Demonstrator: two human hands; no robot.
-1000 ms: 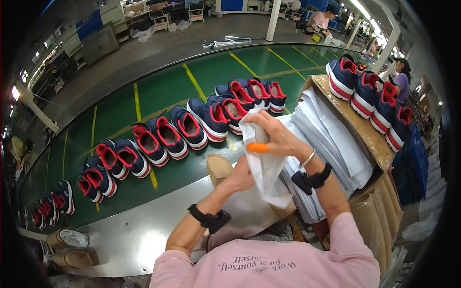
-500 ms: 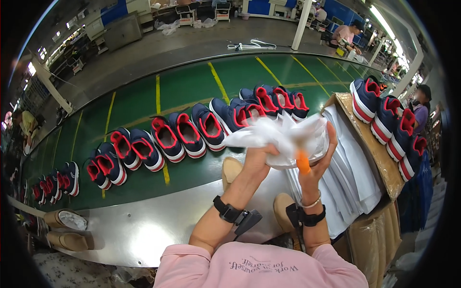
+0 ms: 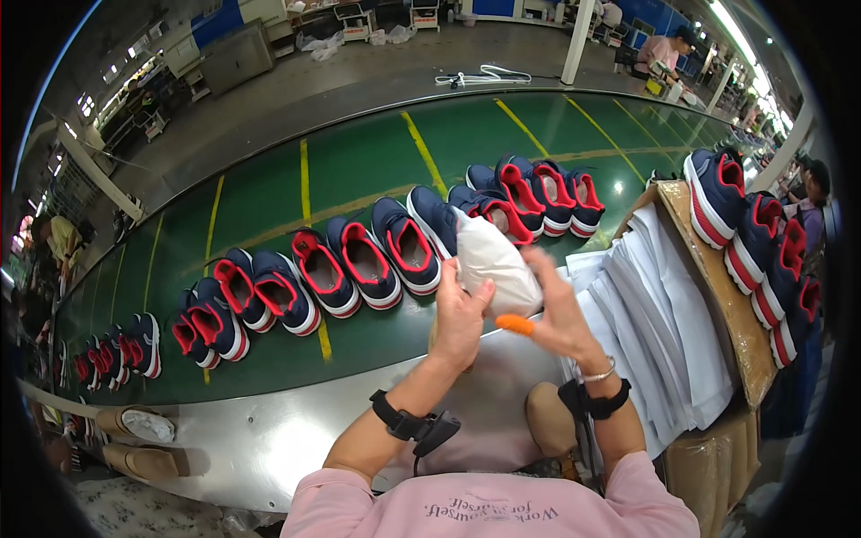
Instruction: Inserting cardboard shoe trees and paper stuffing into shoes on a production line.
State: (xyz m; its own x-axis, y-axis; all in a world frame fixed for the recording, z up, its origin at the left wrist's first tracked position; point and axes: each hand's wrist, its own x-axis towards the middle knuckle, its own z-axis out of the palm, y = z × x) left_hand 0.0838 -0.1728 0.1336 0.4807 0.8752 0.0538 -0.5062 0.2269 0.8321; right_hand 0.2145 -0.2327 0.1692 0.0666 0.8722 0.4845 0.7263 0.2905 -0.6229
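Above the metal counter's edge, a smooth, tapered wad of white paper (image 3: 493, 264) stands between my two hands, narrow end up. My left hand (image 3: 462, 318) is closed round its lower left side, thumb across the front. My right hand (image 3: 563, 314) cups the right side, its fingers slightly blurred; an orange finger cover (image 3: 514, 325) on the thumb lies along the wad's bottom. Behind the wad, navy sneakers with red linings (image 3: 404, 242) line the green conveyor belt (image 3: 260, 197). A stack of white paper sheets (image 3: 659, 314) sits beside my right hand.
More sneakers (image 3: 749, 242) perch along the edge of a cardboard box (image 3: 717, 296) at right. Tan shoe-shaped forms (image 3: 549, 417) rest on the metal counter (image 3: 305, 421), two of them (image 3: 139, 457) at far left. Another person (image 3: 664, 54) works beyond the belt.
The loose, flared paper has become a compact, tapered wad. Both hands have moved a little left, and the right hand has shifted down its right side.
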